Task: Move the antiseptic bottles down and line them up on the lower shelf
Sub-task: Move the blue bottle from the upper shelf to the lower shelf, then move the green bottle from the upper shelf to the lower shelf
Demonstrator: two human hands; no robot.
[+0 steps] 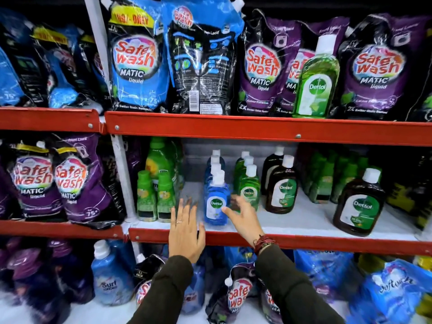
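Both hands empty, fingers spread. Left hand (185,232) and right hand (243,218) flank the front blue bottle (216,204) on the lower shelf (292,242); right thumb about touches it. One green bottle (315,78) stands upright on the upper shelf (257,128), up and right of both hands. Right hand is nearer, so I'd guess it reaches up.

Red-edged shop shelving (257,128) on pale uprights (121,174), white boards.
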